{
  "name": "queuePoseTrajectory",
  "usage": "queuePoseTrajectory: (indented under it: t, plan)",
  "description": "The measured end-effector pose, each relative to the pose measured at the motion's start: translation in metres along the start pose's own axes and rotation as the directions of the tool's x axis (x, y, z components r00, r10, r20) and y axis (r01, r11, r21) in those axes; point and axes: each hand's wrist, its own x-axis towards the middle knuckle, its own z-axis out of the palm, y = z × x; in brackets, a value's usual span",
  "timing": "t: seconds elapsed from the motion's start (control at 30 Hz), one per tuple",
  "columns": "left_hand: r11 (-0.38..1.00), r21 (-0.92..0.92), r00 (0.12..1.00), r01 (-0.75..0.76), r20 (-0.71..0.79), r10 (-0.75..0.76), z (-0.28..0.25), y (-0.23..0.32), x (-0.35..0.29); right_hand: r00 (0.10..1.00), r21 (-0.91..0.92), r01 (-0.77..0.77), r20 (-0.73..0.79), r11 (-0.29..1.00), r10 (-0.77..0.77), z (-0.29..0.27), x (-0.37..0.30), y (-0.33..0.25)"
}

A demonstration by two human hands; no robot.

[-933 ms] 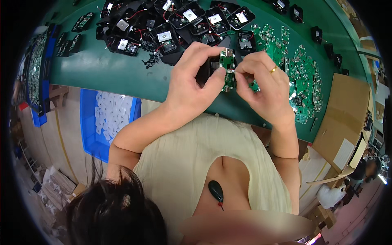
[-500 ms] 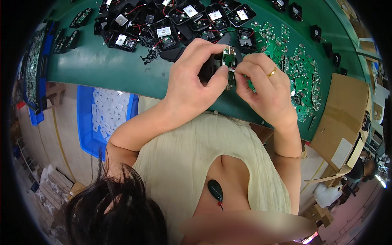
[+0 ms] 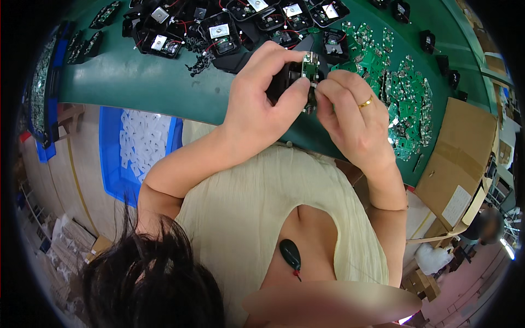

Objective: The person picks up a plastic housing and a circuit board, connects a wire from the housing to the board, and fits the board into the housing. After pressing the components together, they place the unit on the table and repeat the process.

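Over the near part of the green worktable (image 3: 147, 93), my left hand (image 3: 254, 104) is closed around a black plastic housing (image 3: 278, 82). A green circuit board (image 3: 311, 68) stands edge-up against that housing, with my left thumb pressing on its face. My right hand (image 3: 353, 117), a ring on one finger, is at the board's right edge. Its thumb and forefinger are pinched together there, and whatever lies between the tips is too small to make out. My left fingers hide most of the housing.
Black housings with red wires (image 3: 220, 41) are heaped at the back, beside small black parts (image 3: 199, 60). Loose green circuit boards (image 3: 404, 106) spread out on the right. A blue bin (image 3: 109, 186) of white pieces stands below the table's left edge; a cardboard box (image 3: 459, 147) is at the right.
The whole view has shifted slightly. The circuit board has turned a little in my left hand, and my right fingertips stay pinched at its edge.
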Motion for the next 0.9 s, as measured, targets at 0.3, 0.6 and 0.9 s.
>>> queuePoseTrajectory:
  t: [0.3,0.6,0.9]
  plan:
    - [1.000,0.023,1.000,0.018,0.007,-0.018,-0.003,0.005,0.001,0.992,0.249,-0.069,-0.084,0.966,0.092,0.003,0.005,0.010]
    - [0.991,0.085,0.995,-0.100,0.015,0.100,-0.004,0.004,0.002,0.971,0.489,-0.183,-0.045,0.853,0.234,0.007,0.000,0.012]
    - [0.987,0.108,0.992,-0.119,0.055,0.113,-0.002,0.009,-0.002,0.848,0.728,-0.492,0.277,0.477,0.452,-0.004,0.003,0.009]
